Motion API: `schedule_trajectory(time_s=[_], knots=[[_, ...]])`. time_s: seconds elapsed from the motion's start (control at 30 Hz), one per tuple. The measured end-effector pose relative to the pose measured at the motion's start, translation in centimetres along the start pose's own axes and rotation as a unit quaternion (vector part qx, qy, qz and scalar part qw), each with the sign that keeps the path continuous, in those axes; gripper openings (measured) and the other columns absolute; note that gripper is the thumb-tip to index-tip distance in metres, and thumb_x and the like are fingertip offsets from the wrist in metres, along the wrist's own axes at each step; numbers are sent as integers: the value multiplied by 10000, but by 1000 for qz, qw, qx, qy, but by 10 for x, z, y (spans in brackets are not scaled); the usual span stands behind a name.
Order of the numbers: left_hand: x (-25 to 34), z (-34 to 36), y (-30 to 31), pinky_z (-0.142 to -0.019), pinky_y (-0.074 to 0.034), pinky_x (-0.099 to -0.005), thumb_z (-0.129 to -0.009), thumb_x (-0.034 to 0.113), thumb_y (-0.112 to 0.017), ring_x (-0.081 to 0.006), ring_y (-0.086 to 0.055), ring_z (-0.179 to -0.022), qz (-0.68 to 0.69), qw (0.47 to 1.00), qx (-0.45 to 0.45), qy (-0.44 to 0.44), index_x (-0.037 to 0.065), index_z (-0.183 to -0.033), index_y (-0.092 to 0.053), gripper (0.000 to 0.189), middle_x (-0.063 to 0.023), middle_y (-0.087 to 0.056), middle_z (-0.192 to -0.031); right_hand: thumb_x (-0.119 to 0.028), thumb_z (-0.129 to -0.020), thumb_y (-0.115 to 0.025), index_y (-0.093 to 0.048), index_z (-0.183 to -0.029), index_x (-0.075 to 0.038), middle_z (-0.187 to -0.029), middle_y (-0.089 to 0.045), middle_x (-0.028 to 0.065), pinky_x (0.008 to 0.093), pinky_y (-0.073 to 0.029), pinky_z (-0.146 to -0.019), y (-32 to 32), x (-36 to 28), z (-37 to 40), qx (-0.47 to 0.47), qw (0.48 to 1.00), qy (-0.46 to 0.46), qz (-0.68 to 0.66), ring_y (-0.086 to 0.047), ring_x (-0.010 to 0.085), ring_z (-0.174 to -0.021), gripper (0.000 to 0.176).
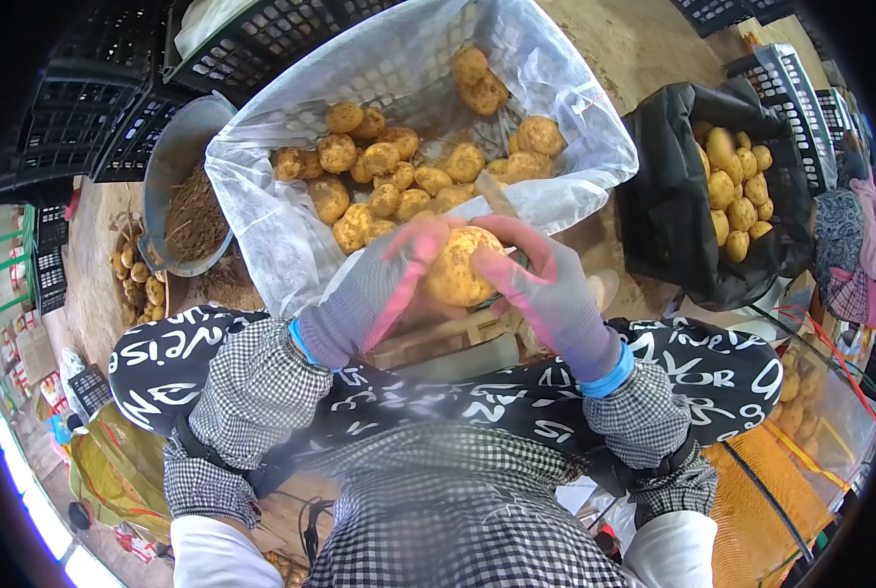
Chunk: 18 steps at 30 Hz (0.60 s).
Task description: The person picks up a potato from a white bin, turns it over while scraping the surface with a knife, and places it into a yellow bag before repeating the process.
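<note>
A yellowish potato point(461, 268) with brown soil marks is held between my two gloved hands, above my lap. My left hand point(384, 279), in a grey and pink glove, grips it from the left side. From the right, my right hand point(548, 284) closes on the same potato, thumb pressed on its face. Just beyond the hands stands a crate lined with a whitish sheet point(291, 220), and several soil-marked potatoes point(382, 157) lie in it. The fingers' far sides are hidden behind the potato.
On the right, a black-lined crate point(654, 147) holds several cleaner potatoes point(737, 186). A grey tub point(169, 147) with loose soil point(195, 220) stands left. Small potatoes point(139, 284) lie beside it. Black plastic crates point(85, 118) are stacked at far left.
</note>
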<state>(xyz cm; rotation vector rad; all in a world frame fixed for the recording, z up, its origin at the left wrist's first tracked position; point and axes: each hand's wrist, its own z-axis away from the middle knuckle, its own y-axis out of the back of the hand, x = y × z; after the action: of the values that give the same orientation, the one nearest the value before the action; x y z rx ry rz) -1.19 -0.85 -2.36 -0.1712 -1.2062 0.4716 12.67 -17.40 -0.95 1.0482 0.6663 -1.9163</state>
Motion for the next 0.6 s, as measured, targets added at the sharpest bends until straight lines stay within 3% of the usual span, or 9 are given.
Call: schedule_trajectory(time_s=[0.13,0.23,0.27,0.3,0.33,0.37,0.43,0.53,0.6], knots=[[23,-4,-16,-1078,-380,-344,-937,326,-650,-194,-485,-1246,13,997,61,34,-3,-1345,-483,550,-118,-498,-1339,-345,-973,-596,-520,-1339,13,-1171,-607,89,242,-557,-670,4,3,2,26,989,-29,-142,-616,113,-922,517],[18,-8,-14,-1089,-369,-351,-811,224,-782,-217,-485,-1249,-192,966,82,-152,3,-1347,-486,651,-126,-465,-1375,-252,-920,-673,-458,-1396,6,-1212,-586,91,263,-553,-751,7,3,-2,2,979,15,-202,-618,126,-959,582],[18,-8,-10,-1092,-370,-366,-709,170,-844,-250,-476,-1278,-275,941,92,-172,20,-1385,-450,797,-140,-432,-1407,-189,-904,-684,-448,-1410,-11,-1195,-594,88,267,-544,-784,5,-1,0,-11,980,37,-196,-624,125,-942,586],[20,-8,-11,-1091,-374,-362,-718,155,-836,-245,-471,-1285,-304,931,98,-178,27,-1402,-429,807,-137,-432,-1410,-125,-887,-695,-438,-1424,-28,-1178,-602,84,271,-534,-818,3,-5,1,-24,980,58,-191,-631,124,-926,603],[21,-9,-14,-1089,-378,-358,-726,139,-829,-240,-466,-1293,-333,919,103,-182,33,-1419,-409,817,-134,-431,-1413,-47,-854,-705,-387,-1448,-5,-1322,-519,106,303,-496,-940,4,-10,2,-31,974,77,-209,-579,164,-1099,675],[22,-9,-15,-1088,-383,-354,-735,124,-821,-235,-462,-1301,-361,908,108,-186,39,-1436,-388,828,-132,-431,-1415,-35,-851,-701,-387,-1446,0,-1341,-506,110,304,-487,-954,4,-10,2,-37,969,93,-228,-566,173,-1126,674],[26,-8,-17,-1094,-378,-344,-742,76,-806,-217,-452,-1310,-206,968,57,-129,41,-1457,-353,847,-125,-431,-1419,-9,-843,-695,-387,-1442,10,-1379,-479,118,305,-471,-982,3,-9,3,-50,956,121,-263,-538,190,-1181,674],[31,-7,-18,-1098,-374,-325,-750,18,-787,-192,-453,-1305,-133,986,32,-96,36,-1467,-335,849,-114,-441,-1413,-328,-850,-762,-336,-1463,38,-1378,-481,106,306,-418,-1038,3,-15,6,-52,966,142,-211,-505,173,-1231,832],[29,-7,-19,-1095,-378,-322,-749,16,-789,-186,-459,-1297,-105,990,26,-88,33,-1465,-337,847,-111,-455,-1400,-378,-886,-708,-339,-1462,39,-1327,-531,100,294,-425,-1023,14,-8,3,-45,978,137,-148,-522,171,-1215,801]])
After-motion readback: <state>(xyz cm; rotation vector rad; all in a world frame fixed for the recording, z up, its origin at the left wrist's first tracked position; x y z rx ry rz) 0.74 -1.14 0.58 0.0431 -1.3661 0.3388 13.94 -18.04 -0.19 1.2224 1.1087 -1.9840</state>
